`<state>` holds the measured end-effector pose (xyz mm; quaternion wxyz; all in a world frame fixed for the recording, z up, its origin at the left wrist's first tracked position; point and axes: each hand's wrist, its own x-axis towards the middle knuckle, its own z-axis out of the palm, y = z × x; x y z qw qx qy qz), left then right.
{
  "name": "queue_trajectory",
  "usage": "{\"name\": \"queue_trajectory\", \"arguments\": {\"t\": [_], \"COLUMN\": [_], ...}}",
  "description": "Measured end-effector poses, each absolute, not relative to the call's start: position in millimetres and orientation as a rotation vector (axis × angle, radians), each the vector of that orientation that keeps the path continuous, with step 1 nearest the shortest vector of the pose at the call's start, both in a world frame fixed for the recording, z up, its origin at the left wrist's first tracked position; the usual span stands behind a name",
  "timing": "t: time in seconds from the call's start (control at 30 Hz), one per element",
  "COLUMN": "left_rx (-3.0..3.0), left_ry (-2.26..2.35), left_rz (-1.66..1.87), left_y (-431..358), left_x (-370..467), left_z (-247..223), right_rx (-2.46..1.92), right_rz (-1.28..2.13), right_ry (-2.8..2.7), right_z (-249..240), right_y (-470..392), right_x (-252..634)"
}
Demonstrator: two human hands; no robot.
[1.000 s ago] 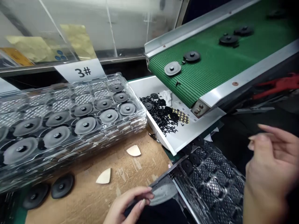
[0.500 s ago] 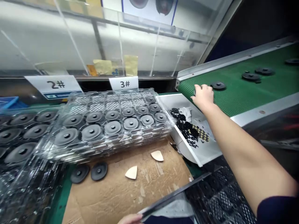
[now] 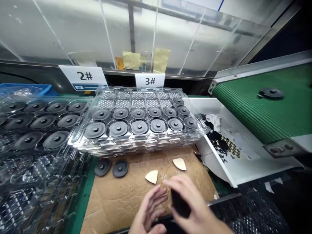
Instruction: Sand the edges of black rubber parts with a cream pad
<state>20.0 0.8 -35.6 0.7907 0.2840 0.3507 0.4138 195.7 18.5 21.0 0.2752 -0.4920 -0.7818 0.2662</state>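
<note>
Over the front of the brown cardboard (image 3: 109, 201), my right hand (image 3: 192, 204) grips a dark disc (image 3: 179, 204) on edge, blurred by motion. My left hand (image 3: 151, 211) is just left of it, fingers apart and curved, holding nothing. Two black discs (image 3: 120, 168) lie at the cardboard's back left. Two cream wedge pieces (image 3: 152, 176) rest on the cardboard beyond my hands. Behind them, a stack of clear trays (image 3: 136, 144) holds several dark round parts in its front rows, with some back pockets bare.
More clear trays with dark discs (image 3: 28, 139) fill the left side. On the right, a white bin (image 3: 219, 167) holds small black and yellow-ringed parts, beside a green conveyor (image 3: 248, 120) carrying a black disc (image 3: 271, 93). Dark trays (image 3: 248, 211) sit front right.
My right hand has come back from the conveyor to the cardboard with a dark disc. My left hand has risen further into view beside it. The view has shifted right.
</note>
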Motion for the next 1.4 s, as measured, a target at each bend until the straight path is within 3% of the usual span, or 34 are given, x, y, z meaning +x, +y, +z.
{"name": "queue_trajectory", "arguments": {"t": [0.13,0.27,0.47,0.7,0.93,1.23,1.4], "left_rx": [0.499,0.29,0.041,-0.059,-0.058,-0.01,0.108], "left_ry": [0.684,0.721,0.777,0.666,0.644,0.711,0.739], "left_rz": [0.863,0.92,1.1,1.211,1.224,1.219,1.182], "left_y": [-3,-7,-4,-2,-1,-3,1], "left_x": [29,10,-34,-49,-49,-38,-23], "left_z": [-47,-56,-46,-29,-28,-26,-18], "right_rx": [-1.198,-1.192,-1.647,-1.612,-1.632,-1.449,-1.451], "right_rz": [0.833,0.82,0.651,0.592,0.644,0.925,0.954], "right_ry": [-1.96,-2.096,-2.066,-2.01,-1.847,-1.917,-1.753], "right_z": [-30,-37,-59,-111,-96,-83,-22], "right_y": [-2,-1,27,40,64,14,36], "right_x": [153,148,165,158,159,133,134]}}
